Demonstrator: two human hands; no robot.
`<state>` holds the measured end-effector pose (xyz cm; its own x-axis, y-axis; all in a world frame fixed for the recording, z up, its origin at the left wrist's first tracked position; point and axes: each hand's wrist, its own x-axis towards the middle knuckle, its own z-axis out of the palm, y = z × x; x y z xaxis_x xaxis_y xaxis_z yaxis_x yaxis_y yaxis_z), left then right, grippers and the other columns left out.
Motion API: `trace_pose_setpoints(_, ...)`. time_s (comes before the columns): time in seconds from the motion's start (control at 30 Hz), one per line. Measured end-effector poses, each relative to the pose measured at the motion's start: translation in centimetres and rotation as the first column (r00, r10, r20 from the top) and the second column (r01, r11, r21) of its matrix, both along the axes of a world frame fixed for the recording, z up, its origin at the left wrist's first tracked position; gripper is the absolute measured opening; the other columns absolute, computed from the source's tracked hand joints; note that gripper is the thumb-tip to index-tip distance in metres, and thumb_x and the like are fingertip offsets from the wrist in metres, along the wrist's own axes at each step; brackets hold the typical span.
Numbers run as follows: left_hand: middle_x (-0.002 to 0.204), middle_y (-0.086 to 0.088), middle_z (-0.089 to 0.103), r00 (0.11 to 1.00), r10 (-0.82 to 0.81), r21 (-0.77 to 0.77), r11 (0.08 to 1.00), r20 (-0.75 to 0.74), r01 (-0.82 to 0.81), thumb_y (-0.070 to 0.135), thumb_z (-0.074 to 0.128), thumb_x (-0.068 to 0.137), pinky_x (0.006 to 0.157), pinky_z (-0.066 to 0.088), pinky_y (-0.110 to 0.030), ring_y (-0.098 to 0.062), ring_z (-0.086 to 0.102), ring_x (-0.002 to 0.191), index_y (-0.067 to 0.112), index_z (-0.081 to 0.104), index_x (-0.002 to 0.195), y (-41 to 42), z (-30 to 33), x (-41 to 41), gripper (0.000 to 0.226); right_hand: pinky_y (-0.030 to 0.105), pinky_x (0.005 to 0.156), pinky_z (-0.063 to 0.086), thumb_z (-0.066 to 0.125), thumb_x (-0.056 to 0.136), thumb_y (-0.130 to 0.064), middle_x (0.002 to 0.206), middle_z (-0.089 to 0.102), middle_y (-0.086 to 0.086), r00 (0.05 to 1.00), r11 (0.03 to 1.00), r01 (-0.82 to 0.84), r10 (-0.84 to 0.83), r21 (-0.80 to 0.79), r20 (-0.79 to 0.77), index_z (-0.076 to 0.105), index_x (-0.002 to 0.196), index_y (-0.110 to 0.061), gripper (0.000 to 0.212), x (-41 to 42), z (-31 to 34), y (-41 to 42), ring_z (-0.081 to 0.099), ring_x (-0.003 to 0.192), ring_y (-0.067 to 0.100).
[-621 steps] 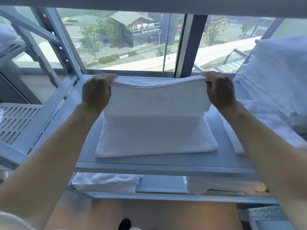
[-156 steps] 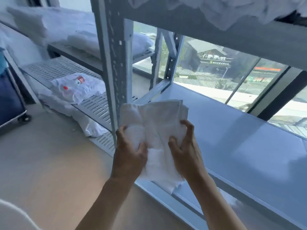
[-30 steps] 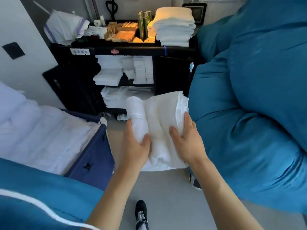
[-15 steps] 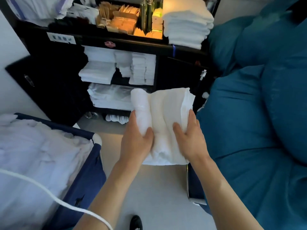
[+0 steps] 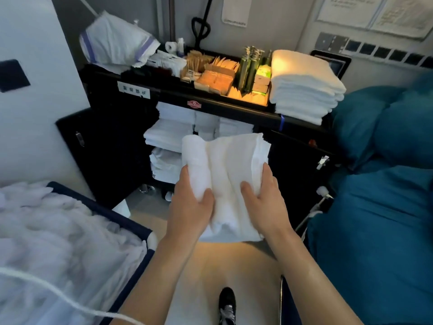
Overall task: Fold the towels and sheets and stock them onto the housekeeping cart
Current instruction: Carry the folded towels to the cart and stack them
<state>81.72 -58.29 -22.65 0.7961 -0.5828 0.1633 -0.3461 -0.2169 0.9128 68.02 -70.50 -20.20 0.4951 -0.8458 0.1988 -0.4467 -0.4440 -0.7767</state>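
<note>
Hotel linen room; stocked housekeeping cart [image 5: 234,109] (toiletries, towels)

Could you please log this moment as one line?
both hands: left hand, right hand hold folded towel | facing housekeeping cart | not stocked

Pale wall [image 5: 35,95] at left bearing 1 dark square patch [image 5: 13,75]. Grey rear wall [image 5: 269,22] carrying a small posted notice [image 5: 235,10], large paper sheets [image 5: 375,12] at upper right, and a row of dark square switch plates [image 5: 379,49] beneath them. A black cord [image 5: 200,26] hangs looped against the rear wall. Floor [image 5: 234,261] smooth and light, tinted warm yellow near the centre. A white cable [image 5: 58,294] crosses the lower left corner. Lighting is dim overall, with a warm glow at the upper centre.
</note>
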Motion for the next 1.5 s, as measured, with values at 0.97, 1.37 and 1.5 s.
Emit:
trace_pose_setpoints(0.97, 0.132, 0.011, 0.054, 0.924, 0.36, 0.304, 0.902, -0.129, -0.308, 0.03, 0.058, 0.092, 0.073, 0.041, -0.023, -0.012, 0.055, 0.11, 0.041, 0.025, 0.151, -26.1, -9.2, 21.9, 0.068, 0.041, 0.096, 0.043, 0.04, 0.088, -0.065, 0.153, 0.037, -0.004, 0.925, 0.899, -0.313, 0.362, 0.306, -0.117, 0.008, 0.159, -0.045, 0.08, 27.3, -12.3, -30.1, 0.047, 0.132, 0.025)
trace_pose_setpoints(1.37, 0.127, 0.018, 0.051, 0.865, 0.463, 0.311, 0.865, -0.193, -0.393, 0.04, 0.056, 0.091, 0.071, 0.038, -0.019, -0.006, 0.054, 0.104, 0.05, 0.021, 0.152, -23.0, -13.1, 33.8, 0.071, 0.033, 0.091, 0.043, 0.048, 0.094, -0.052, 0.152, 0.04, -0.011, 0.859, 0.823, -0.442, 0.503, 0.356, -0.096, 0.015, 0.157, -0.046, 0.072, 41.1, -15.0, -28.3, 0.048, 0.119, 0.007)
trace_pose_setpoints(1.5, 0.113, 0.024, 0.054, 0.878, 0.434, 0.328, 0.874, -0.203, -0.357, 0.048, 0.054, 0.085, 0.065, 0.035, -0.013, 0.012, 0.051, 0.089, 0.054, 0.02, 0.152, -22.6, -15.0, 40.5, 0.075, 0.03, 0.09, 0.047, 0.051, 0.095, -0.05, 0.147, 0.043, -0.013, 0.883, 0.846, -0.397, 0.458, 0.355, -0.103, 0.019, 0.157, -0.044, 0.07, 46.4, -17.0, -27.7, 0.051, 0.12, 0.003)
